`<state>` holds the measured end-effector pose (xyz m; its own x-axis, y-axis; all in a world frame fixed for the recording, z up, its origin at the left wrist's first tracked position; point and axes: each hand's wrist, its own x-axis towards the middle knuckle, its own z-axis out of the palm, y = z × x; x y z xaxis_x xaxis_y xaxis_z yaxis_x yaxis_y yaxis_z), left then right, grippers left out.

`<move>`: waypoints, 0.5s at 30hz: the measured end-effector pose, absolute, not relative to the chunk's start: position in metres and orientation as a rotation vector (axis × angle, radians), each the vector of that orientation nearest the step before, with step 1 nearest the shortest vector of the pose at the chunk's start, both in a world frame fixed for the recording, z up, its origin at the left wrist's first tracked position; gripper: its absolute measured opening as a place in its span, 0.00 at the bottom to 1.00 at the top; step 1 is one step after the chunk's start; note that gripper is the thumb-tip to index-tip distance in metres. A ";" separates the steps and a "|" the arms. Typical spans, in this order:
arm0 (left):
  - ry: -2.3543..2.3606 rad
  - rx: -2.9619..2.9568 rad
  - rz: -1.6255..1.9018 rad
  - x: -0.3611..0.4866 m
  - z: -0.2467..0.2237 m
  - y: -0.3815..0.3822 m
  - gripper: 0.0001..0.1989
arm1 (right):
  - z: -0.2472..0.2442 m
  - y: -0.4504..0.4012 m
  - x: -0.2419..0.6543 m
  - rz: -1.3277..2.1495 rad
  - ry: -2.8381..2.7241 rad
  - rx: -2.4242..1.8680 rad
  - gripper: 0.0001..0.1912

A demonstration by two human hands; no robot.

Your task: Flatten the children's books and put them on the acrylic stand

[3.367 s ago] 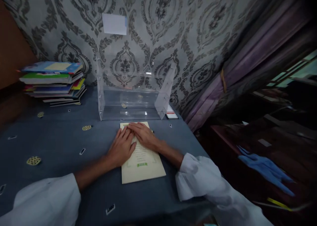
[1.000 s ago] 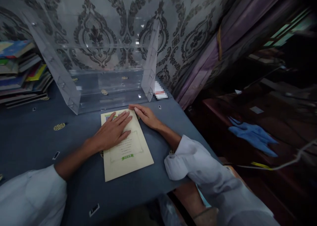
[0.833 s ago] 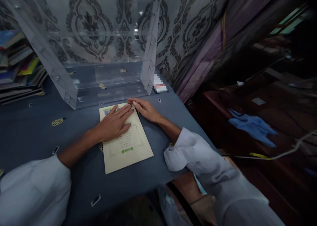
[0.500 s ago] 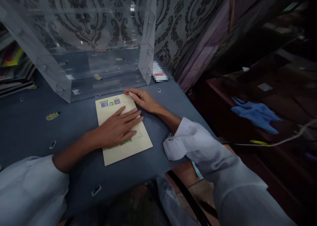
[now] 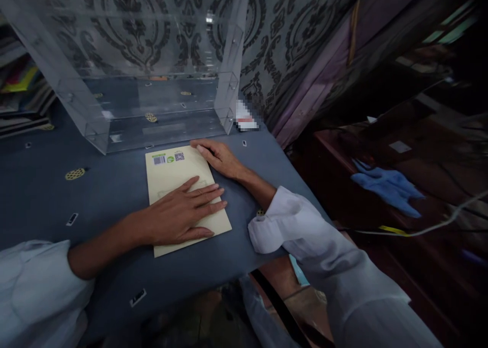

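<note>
A cream notebook [image 5: 179, 171] lies closed on the blue patterned tablecloth, showing a barcode, a round green mark and a QR code near its far edge. My left hand [image 5: 183, 210] rests flat across the lower half of the cover with its fingers spread, hiding much of that part. At the far right corner is my right hand [image 5: 221, 158], its fingers bent around the corner and the thumb close to the index finger. Part of its grip is hidden behind the hand itself.
A clear acrylic rack [image 5: 229, 83] stands just beyond the notebook, before a patterned curtain [image 5: 133, 27]. Stacked books [image 5: 23, 93] are at the far left. A blue cloth [image 5: 387, 185] and a pale cable [image 5: 434, 226] lie on the dark red surface to the right.
My left hand has slid down the cover toward the near edge, uncovering a faint printed outline. My right hand stays at the far corner. The view has shifted slightly.
</note>
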<state>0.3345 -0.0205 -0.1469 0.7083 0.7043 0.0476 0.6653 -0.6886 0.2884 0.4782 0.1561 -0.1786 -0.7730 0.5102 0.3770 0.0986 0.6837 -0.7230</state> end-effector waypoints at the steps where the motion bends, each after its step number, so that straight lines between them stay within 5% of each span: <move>1: 1.073 2.672 0.234 0.335 -0.146 -0.021 0.31 | -0.179 0.156 0.478 0.939 -2.334 -0.460 0.26; 15: 1.018 2.725 0.254 0.338 -0.145 -0.026 0.34 | -0.183 0.158 0.478 0.850 -2.370 -0.401 0.20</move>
